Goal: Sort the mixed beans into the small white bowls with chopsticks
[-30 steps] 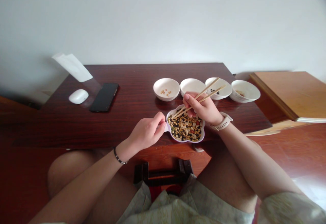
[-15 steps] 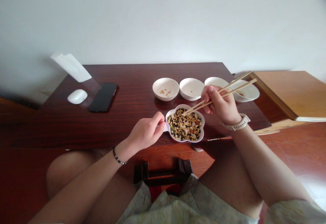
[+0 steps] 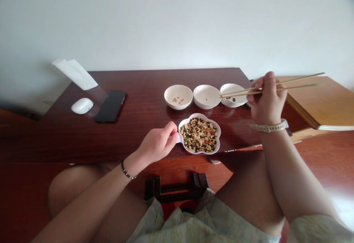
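Hold the bamboo chopsticks (image 3: 298, 78) firmly clamped in your right hand (image 3: 267, 97) fingers, tips level at the white bowl (image 3: 235, 103) left of them, while your left hand (image 3: 156, 143) fingers pinch and steady the bean-filled dish (image 3: 220, 139) beside them

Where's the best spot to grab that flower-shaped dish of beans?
Take the small tab on the left of the flower-shaped dish, coming from the left, where the left hand is. The tab sticks out past the rim, clear of the beans, which fill the dish.
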`<act>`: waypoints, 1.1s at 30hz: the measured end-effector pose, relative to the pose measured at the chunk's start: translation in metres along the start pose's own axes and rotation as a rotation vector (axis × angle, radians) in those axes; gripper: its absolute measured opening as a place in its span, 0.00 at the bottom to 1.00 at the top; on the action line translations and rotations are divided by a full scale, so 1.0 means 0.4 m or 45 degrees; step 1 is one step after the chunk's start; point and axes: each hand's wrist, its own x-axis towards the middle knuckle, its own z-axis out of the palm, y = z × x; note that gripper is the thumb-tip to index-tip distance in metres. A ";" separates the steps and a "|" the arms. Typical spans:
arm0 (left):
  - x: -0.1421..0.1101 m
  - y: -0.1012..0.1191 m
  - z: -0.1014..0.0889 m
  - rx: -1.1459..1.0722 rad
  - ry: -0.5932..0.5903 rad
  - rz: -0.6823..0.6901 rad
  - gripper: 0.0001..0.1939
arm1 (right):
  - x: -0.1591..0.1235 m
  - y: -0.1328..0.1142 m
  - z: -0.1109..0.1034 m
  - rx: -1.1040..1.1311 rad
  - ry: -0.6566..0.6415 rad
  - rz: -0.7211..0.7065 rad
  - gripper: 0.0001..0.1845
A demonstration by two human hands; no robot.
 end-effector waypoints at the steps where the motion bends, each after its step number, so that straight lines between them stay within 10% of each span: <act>1: 0.000 0.000 0.000 0.002 0.002 0.003 0.06 | 0.005 0.003 0.005 0.002 0.030 -0.011 0.25; 16: -0.003 -0.004 0.002 0.024 0.004 0.010 0.05 | -0.023 0.055 0.198 0.088 -0.144 0.112 0.28; 33: -0.002 0.000 -0.001 0.020 -0.002 0.001 0.06 | -0.065 0.009 0.140 0.012 -0.457 0.297 0.32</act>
